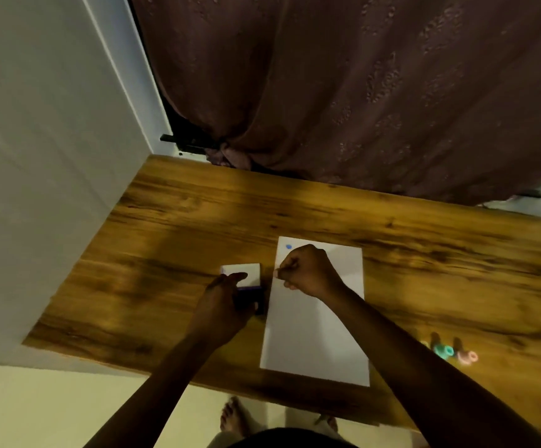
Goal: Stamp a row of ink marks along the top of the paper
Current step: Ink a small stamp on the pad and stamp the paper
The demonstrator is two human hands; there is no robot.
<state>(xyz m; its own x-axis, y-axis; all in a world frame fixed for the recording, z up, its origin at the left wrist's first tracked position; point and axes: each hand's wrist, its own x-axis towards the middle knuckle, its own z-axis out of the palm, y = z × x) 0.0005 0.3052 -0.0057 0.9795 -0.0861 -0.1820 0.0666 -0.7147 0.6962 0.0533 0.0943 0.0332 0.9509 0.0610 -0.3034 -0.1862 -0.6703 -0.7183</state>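
Wood-grain surface (172, 221) carries everything, and the account runs from its left side across to the right. Furthest left of the working things is the left hand (220, 313), its grip curled loosely about a dark purple ink pad (248, 294); the pad's white lid (241, 273) stands open just beyond the fingertips. Whether those fingers press the pad or only rest against it cannot be told through the blur.

Just to the right of that grip lies the white paper (317, 334), set lengthwise away from the person. Above its upper part is the right hand (307, 273), clenched into a fist; something small seems pinched at the thumb side, probably the stamp, but it is too hidden to say for certain what is grasped. Beyond the knuckles of this grip, near the paper's far left corner, sits one blue ink mark (288, 246).

By that showing the row is only begun: one mark down, the rest of the top edge, running off to the right of the fist, blank. Judging from the fist's place near the pad, re-inking looks to be the step in hand.

Well to the right of the right forearm stand small coloured stamps (455, 352), teal and pink.

No brand, label or writing can be read anywhere.
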